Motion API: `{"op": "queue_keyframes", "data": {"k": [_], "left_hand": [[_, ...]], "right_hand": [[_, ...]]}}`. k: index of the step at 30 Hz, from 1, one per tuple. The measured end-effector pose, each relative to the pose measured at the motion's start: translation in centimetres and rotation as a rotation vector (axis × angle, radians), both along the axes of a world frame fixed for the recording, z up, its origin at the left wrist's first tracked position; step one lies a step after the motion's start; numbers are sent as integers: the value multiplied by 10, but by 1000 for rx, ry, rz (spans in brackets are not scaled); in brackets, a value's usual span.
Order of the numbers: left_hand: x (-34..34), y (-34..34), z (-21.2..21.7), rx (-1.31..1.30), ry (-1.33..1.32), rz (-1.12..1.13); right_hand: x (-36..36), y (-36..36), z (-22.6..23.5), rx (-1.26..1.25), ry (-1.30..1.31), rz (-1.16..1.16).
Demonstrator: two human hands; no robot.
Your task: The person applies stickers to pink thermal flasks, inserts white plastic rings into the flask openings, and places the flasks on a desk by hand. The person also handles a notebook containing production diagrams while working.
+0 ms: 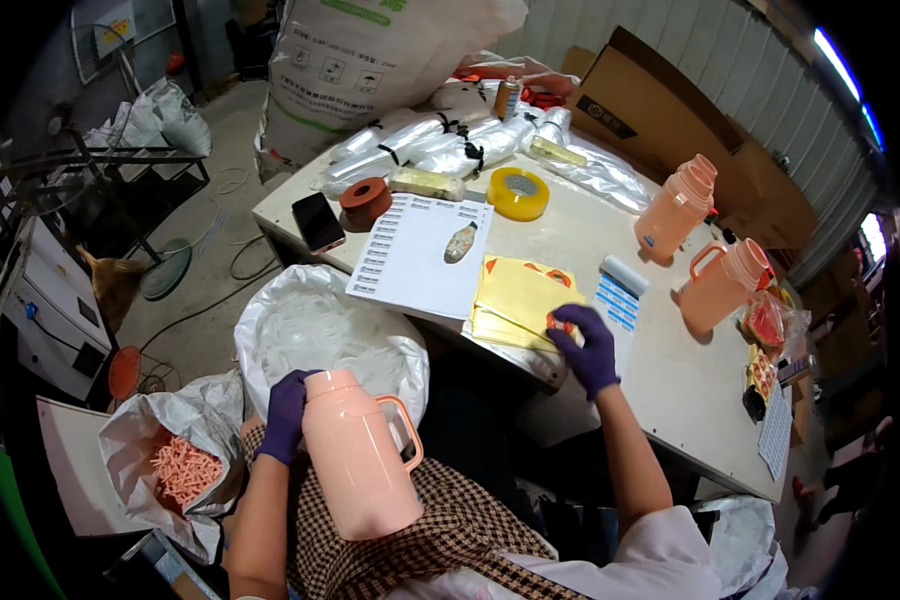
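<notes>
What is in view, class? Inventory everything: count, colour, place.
Table: one, whitish, centre
Held jug: one, pink, lower centre
Standing jugs: two, pink, table's right
Tape rolls: two, yellow, brown, table
Phone: one, black, table's left
White sheets: count unclear, white, beside phone
Yellow sheets: several, yellow, near edge
Label strip: one, blue, mid-table
Clear packets: several, transparent, far side
Large sack: one, white, beyond table
Open bags: two, white, lower left
Pink pieces: many, pink, inside one bag
Cardboard: count unclear, brown, beyond table
Keyboard: one, white, table's right
Gloved left hand: one, purple, on held jug
Gloved right hand: one, purple, pinching red piece
</notes>
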State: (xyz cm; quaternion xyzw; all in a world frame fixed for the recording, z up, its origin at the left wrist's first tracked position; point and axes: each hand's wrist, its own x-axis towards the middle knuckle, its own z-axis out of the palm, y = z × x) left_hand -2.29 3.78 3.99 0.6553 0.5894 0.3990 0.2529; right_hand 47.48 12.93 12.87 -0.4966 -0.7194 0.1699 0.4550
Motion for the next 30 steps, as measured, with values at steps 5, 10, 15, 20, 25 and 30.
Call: {"op": "queue_keyframes", "data": {"k": [5, 10, 15, 20, 25, 30], "left_hand": [[18, -5, 12, -141, -449, 152], [24, -9, 70, 343, 84, 232], [126, 37, 148, 543, 235, -281], [254, 124, 112, 574, 437, -559], [292, 169, 71, 126, 627, -455], [272, 172, 91, -65, 405, -593]], "right_hand": [[40, 42, -30, -168, -161, -237], [30, 48, -33, -232, -77, -280], [28, 40, -30, -214, -50, -271], [40, 37, -34, -124, -96, -143], [38, 19, -3, 238, -156, -13], [-5, -62, 57, 318, 409, 209]]}}
